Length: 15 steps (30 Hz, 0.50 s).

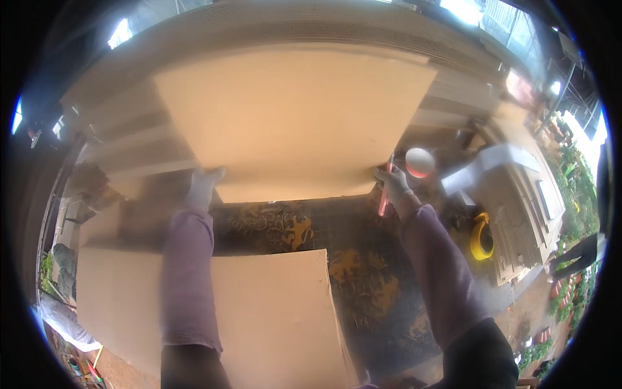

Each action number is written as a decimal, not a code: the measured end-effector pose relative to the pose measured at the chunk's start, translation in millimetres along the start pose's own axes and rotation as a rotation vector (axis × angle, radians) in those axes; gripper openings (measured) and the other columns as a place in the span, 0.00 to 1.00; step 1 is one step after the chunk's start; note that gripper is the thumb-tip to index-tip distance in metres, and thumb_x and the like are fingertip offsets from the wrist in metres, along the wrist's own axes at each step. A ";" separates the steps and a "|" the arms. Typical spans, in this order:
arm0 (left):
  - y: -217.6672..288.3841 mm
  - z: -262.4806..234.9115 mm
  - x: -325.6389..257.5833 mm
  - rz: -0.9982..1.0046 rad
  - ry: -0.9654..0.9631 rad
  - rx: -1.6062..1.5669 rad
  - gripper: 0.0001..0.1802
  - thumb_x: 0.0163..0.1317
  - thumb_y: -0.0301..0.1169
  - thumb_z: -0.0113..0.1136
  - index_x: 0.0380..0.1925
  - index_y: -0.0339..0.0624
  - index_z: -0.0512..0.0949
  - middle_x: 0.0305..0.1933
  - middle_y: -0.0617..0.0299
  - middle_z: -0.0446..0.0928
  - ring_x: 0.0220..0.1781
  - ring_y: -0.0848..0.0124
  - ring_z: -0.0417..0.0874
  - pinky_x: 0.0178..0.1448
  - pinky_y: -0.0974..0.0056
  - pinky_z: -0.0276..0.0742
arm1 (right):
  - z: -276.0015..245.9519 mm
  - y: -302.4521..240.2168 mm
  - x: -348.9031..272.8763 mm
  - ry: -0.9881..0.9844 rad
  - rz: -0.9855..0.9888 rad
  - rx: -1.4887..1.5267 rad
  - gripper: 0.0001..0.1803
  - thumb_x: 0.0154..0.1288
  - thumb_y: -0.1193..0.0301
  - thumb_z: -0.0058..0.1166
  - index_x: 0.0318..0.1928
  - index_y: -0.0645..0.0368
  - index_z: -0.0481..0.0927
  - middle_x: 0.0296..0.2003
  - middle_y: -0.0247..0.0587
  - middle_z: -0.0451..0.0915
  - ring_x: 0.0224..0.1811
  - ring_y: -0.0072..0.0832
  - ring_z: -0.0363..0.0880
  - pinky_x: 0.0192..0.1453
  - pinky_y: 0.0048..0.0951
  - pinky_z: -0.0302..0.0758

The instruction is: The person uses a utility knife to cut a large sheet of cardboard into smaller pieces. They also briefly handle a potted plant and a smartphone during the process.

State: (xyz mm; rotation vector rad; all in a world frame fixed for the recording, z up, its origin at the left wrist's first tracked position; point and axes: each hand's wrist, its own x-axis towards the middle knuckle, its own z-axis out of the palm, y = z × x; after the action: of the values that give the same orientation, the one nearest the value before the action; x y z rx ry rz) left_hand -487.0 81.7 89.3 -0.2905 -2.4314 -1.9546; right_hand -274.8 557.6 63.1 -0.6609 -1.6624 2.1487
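A large tan cardboard sheet (298,117) stretches out in front of me, its near edge between my hands. My left hand (205,187), in a pale glove, grips the sheet's near left corner with the thumb on top. At the near right corner my right hand (395,181), also gloved, is closed on the sheet. A slim red-handled tool (383,205) is held in that same hand; its exact kind is unclear. Below my left forearm lies another cardboard sheet (272,305), on a dark surface with gold lion figures (299,232).
Stacked cardboard (116,139) rises behind and left of the held sheet. On the right are a round white-and-red object (420,162), a yellow tape roll (481,240) and a stack of cardboard pieces (518,214) with a white strip (499,159). Potted plants (567,292) stand beyond.
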 end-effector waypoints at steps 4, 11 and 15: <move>-25.8 26.8 26.3 0.050 0.083 -0.008 0.40 0.57 0.26 0.67 0.69 0.39 0.59 0.58 0.55 0.72 0.55 0.65 0.76 0.54 0.63 0.76 | 26.2 -5.8 10.1 0.104 -0.111 0.204 0.15 0.62 0.79 0.57 0.49 0.61 0.74 0.36 0.33 0.75 0.32 0.22 0.74 0.29 0.20 0.67; -42.9 46.9 32.9 0.021 0.173 -0.211 0.45 0.52 0.19 0.67 0.70 0.41 0.59 0.61 0.53 0.69 0.59 0.63 0.72 0.61 0.61 0.72 | 39.2 -38.2 13.9 0.110 -0.218 -0.017 0.09 0.62 0.80 0.53 0.42 0.58 0.74 0.27 0.30 0.72 0.22 0.18 0.66 0.23 0.21 0.60; -46.1 45.1 31.6 -0.012 0.141 -0.147 0.41 0.54 0.18 0.65 0.69 0.41 0.61 0.61 0.53 0.69 0.59 0.63 0.72 0.60 0.60 0.73 | 37.4 -44.0 38.3 0.130 -0.163 0.029 0.09 0.63 0.77 0.51 0.45 0.59 0.74 0.29 0.33 0.73 0.22 0.18 0.66 0.25 0.22 0.64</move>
State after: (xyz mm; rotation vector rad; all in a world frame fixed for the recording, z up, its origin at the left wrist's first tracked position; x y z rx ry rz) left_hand -520.0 120.3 38.5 -0.1345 -2.2146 -2.0858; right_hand -328.0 559.1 107.5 -0.6200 -1.5582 1.9693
